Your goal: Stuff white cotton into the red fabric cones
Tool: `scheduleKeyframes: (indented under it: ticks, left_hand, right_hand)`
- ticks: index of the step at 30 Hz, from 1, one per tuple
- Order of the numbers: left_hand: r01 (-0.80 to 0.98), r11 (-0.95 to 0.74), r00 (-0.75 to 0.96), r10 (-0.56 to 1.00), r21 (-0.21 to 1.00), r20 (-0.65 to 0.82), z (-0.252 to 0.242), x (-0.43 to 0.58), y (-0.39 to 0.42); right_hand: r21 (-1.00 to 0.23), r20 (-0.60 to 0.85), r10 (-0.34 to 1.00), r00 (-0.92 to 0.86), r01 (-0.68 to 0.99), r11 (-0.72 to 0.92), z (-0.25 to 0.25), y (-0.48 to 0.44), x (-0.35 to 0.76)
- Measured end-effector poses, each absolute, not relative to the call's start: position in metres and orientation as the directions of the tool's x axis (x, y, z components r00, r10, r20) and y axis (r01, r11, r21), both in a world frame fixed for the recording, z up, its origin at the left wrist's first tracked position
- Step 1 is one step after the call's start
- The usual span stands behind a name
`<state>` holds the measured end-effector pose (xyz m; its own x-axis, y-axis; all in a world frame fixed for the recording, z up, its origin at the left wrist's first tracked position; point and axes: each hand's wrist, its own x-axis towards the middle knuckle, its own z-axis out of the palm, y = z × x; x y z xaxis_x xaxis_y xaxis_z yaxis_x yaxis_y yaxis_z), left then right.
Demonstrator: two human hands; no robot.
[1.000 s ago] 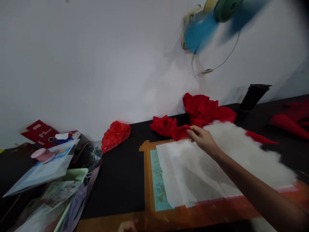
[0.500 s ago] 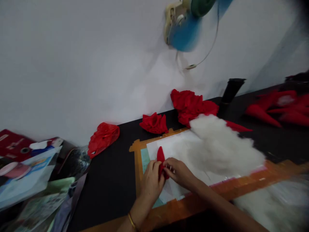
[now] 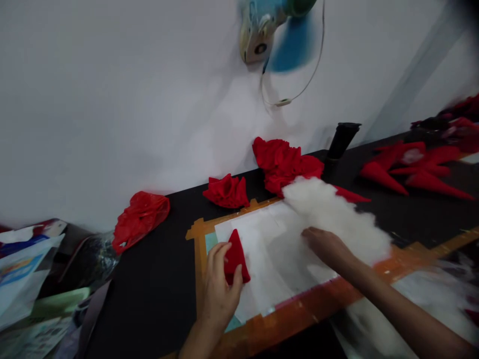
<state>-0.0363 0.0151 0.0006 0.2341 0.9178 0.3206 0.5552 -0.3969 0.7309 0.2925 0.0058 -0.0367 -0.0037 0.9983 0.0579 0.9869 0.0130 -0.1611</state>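
Left hand (image 3: 220, 293) holds a flat red cone (image 3: 235, 257), right hand (image 3: 329, 248), grip unclear, beside fibre stuffing (image 3: 335, 209); cones (image 3: 380, 175) rightward look filled, the pile (image 3: 282, 167) behind unfilled.

Pale wall (image 3: 112, 99) behind black table (image 3: 157, 279)

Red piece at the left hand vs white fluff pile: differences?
Color: the red piece is solid red; the white fluff pile is white.
Shape: the red piece is roughly triangular, clean-edged; the white fluff pile is irregular, ragged.
Size: the red piece looks much smaller than the white fluff pile.
Shared: both look soft.
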Motion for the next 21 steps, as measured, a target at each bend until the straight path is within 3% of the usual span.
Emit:
scheduleKeyframes:
  ticks: [2,5,7,8,11,14,16,18,21]
  left_hand:
    - [0.489,-0.448,0.337,0.889,0.749,0.312,0.007,-0.019,0.014]
    - [0.419,-0.425,0.465,0.859,0.803,0.212,0.000,0.010,0.022]
    - [0.425,-0.391,0.490,0.858,0.816,0.156,-0.009,0.028,0.030]
    - [0.435,-0.381,0.493,0.859,0.816,0.138,-0.014,0.035,0.035]
    - [0.461,-0.386,0.499,0.858,0.799,0.127,-0.023,0.049,0.050]
    - [0.452,-0.416,0.547,0.828,0.789,0.123,-0.029,0.061,0.061]
    - [0.429,-0.434,0.612,0.785,0.793,0.098,-0.033,0.073,0.066]
    - [0.397,-0.458,0.673,0.735,0.795,0.087,-0.038,0.088,0.070]
    - [0.364,-0.488,0.709,0.697,0.794,0.104,-0.044,0.110,0.077]
  right_hand:
    - [-0.413,0.072,0.995,0.069,0.910,-0.033,-0.029,0.015,0.286]
    - [-0.816,0.012,0.971,0.241,0.564,-0.130,-0.019,0.031,0.271]
    - [-0.891,-0.050,0.974,0.223,0.430,-0.144,-0.012,0.038,0.264]
    - [-0.888,-0.061,0.982,0.178,0.439,-0.135,-0.009,0.039,0.263]
    - [-0.722,0.063,0.998,0.011,0.691,0.038,0.002,0.029,0.268]
    - [-0.310,0.242,0.958,-0.156,0.923,0.229,0.003,0.008,0.283]
    - [-0.082,0.247,0.947,-0.204,0.970,0.230,-0.006,-0.002,0.293]
    - [0.013,0.225,0.955,-0.194,0.981,0.196,-0.021,-0.005,0.299]
    - [-0.017,0.232,0.957,-0.174,0.983,0.183,-0.042,-0.001,0.301]
